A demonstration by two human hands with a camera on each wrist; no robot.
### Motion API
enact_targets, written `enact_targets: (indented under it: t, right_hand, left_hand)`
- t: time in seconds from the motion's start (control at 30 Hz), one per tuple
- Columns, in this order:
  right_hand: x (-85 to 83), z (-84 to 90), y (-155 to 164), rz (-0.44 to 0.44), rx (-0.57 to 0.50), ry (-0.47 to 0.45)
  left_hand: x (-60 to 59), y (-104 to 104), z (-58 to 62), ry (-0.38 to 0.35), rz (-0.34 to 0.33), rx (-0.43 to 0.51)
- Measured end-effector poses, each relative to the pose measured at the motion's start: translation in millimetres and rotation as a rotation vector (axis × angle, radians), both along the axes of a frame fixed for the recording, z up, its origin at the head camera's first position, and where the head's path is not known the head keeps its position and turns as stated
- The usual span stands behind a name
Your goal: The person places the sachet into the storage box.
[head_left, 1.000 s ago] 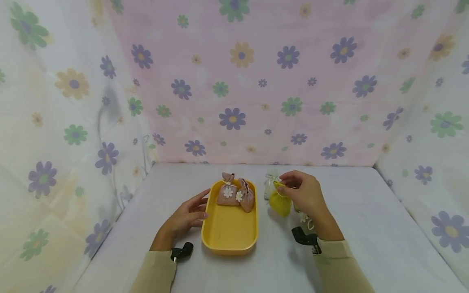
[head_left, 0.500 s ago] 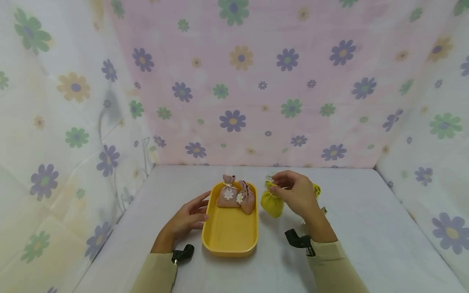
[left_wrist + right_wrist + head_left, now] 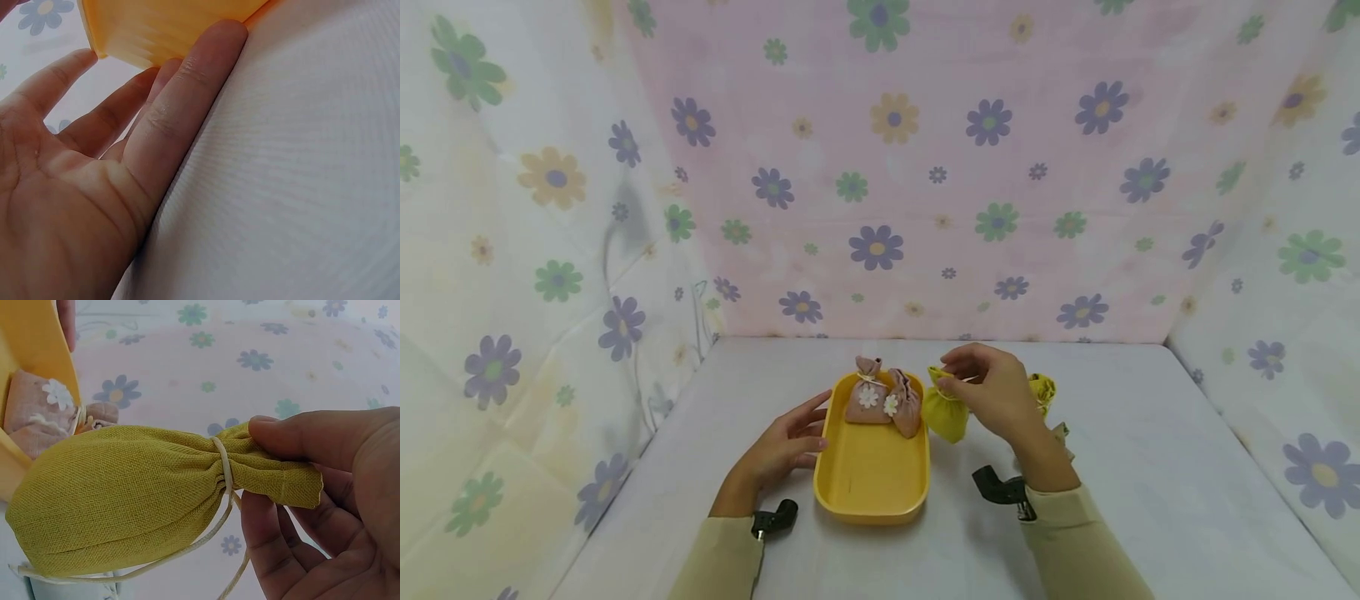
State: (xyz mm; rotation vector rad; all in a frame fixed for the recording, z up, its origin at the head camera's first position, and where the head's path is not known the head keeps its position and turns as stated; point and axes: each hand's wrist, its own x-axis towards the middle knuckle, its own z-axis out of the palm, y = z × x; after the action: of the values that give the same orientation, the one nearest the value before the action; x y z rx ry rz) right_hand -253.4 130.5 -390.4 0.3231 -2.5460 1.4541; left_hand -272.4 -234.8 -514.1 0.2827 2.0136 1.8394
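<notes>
My right hand [image 3: 996, 396] pinches the gathered neck of a yellow-green drawstring pouch [image 3: 946, 417] between thumb and fingers. The pouch hangs just off the right rim of a yellow tray [image 3: 871, 471]. In the right wrist view the pouch's pale cord [image 3: 226, 465] is tied round its neck, its ends trailing. My left hand [image 3: 782, 446] touches the tray's left side with extended fingers, seen closely in the left wrist view. Two dusty-pink pouches with white flowers, an upright one [image 3: 863, 408] and a tilted one [image 3: 908, 408], sit at the tray's far end.
Behind my right wrist lie another yellow pouch [image 3: 1042, 390] and an olive pouch [image 3: 1063, 437], both partly hidden. A pale pouch [image 3: 72, 587] shows at the lower left of the right wrist view. Flower-printed cloth [image 3: 880, 208] encloses the white table [image 3: 1150, 450].
My right hand has carried the yellow-green pouch leftward, up to the tray's right rim. The pouches behind that wrist have come into sight. My left hand stays at the tray.
</notes>
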Motion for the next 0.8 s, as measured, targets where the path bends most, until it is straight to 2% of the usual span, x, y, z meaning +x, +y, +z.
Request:
enact_targets:
  t: [0.43, 0.8]
  right_hand:
    - [-4.0, 3.8, -17.8, 0.072, 0.008, 0.036]
    - [-6.9, -1.8, -38.9, 0.155, 0.013, 0.074]
  left_hand:
    - [0.4, 0.6, 0.0, 0.001, 0.004, -0.007]
    - [1.0, -0.2, 1.3, 0.006, -0.007, 0.02]
